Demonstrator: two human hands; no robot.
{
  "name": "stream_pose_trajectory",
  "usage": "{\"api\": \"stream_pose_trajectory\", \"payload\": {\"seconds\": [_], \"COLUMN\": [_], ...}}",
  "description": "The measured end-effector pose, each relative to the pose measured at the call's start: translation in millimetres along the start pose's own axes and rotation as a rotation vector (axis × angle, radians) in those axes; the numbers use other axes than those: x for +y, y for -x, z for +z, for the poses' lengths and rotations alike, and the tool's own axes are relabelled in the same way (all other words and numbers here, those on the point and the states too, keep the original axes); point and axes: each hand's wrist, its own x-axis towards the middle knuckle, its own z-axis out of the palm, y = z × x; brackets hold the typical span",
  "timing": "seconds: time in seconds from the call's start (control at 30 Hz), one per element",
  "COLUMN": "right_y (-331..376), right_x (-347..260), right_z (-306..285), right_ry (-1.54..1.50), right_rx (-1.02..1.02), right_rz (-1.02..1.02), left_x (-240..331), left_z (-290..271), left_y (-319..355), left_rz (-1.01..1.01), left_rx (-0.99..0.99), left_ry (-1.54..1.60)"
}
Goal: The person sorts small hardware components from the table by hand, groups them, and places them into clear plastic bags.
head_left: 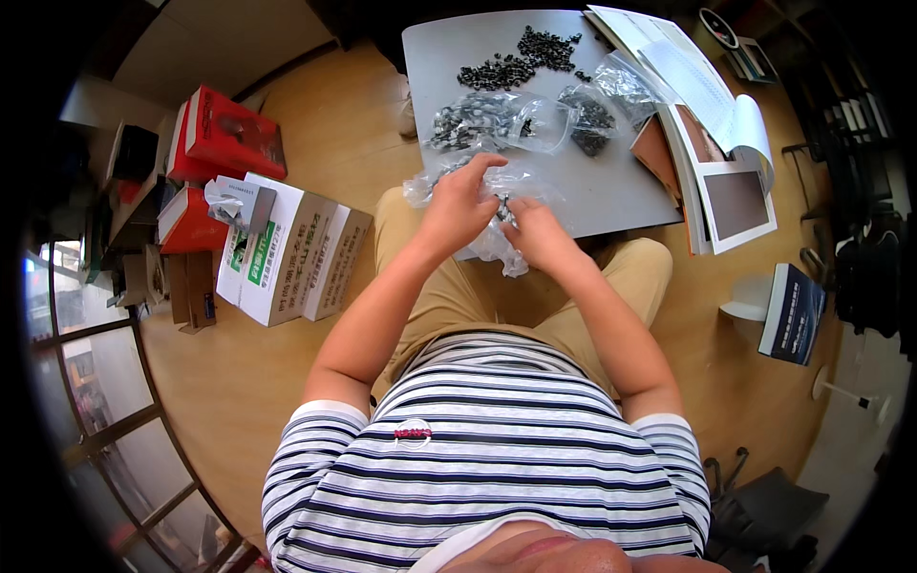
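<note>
Both my hands are at the near edge of the grey table, over a crumpled clear plastic bag that hangs partly over the edge. My left hand curves above the bag, its thumb and forefinger apart; the other fingers are partly hidden. My right hand has its fingers bent together at the bag's plastic. A few small dark and light parts show between the hands. Just beyond lies a larger clear bag full of small black and pale parts.
Loose small black parts lie in piles at the table's far side. Another bag of dark parts sits right of centre. Open books and papers cover the right edge. White boxes and red boxes stand on the left.
</note>
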Motion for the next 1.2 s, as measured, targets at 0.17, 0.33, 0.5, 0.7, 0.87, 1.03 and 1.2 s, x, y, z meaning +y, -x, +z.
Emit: {"api": "stream_pose_trajectory", "payload": {"seconds": [0.17,0.33,0.5,0.7,0.87,1.03,1.2], "right_y": [-28.7,-27.3,-43.6,-7.4,13.2,22.2,32.1], "right_x": [13.4,71.1,73.9,39.1,13.7,0.4,-14.8], "right_z": [37.4,88.9,86.7,28.7,15.6,9.0,-1.8], "right_ry": [0.333,0.208,0.251,-1.417,-2.016,-2.132,-2.212], "right_rx": [0.083,0.072,0.029,0.026,0.078,0.041,-0.021], "right_rz": [0.061,-0.034,-0.077,0.486,0.313,0.287,0.227], "left_x": [7.1,-8.8,-3.6,-4.0,-3.9,-4.7,-3.5], "left_z": [9.5,19.6,14.0,2.2,-0.2,-5.9,-10.7], "left_y": [0.6,19.0,12.6,1.5,-2.5,-1.9,-2.5], "left_rz": [0.014,0.013,-0.081,0.044,-0.065,-0.068,-0.079], "left_rx": [-0.061,-0.091,-0.11,0.016,-0.024,-0.021,-0.005], "left_ry": [0.003,-0.013,-0.022,-0.037,-0.053,-0.066,-0.056]}}
